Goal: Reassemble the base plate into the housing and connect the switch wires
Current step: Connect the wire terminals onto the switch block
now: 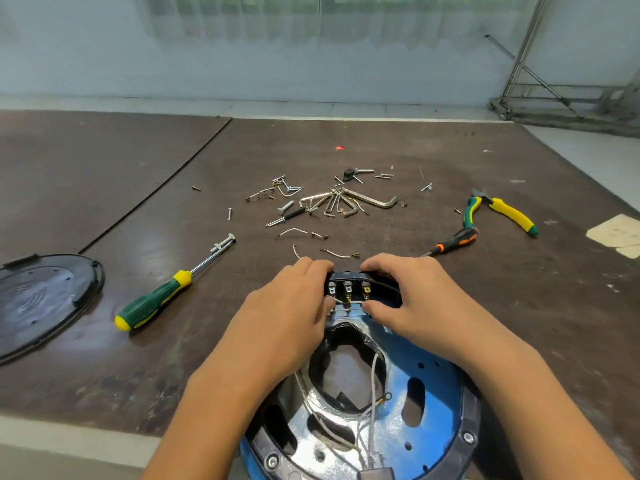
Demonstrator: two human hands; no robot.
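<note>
The blue housing point(433, 407) lies upside down at the table's near edge, its shiny metal base plate point(391, 431) inside it. White wires point(372, 379) run across the plate. At the housing's far end sits a black switch block point(349, 287) with several brass terminals. My left hand point(291, 306) grips the block's left end, fingers over the top, thumb by the thin wires at the terminals. My right hand point(401, 296) holds the right end, its thumb pressing on those wires.
A green-yellow screwdriver point(156, 296) lies at the left, a black bottom cover point(45, 299) further left. Hex keys point(346, 202), screws and short loose wires are scattered in the middle. Pliers point(498, 213) and an orange-black screwdriver point(450, 242) lie at the right.
</note>
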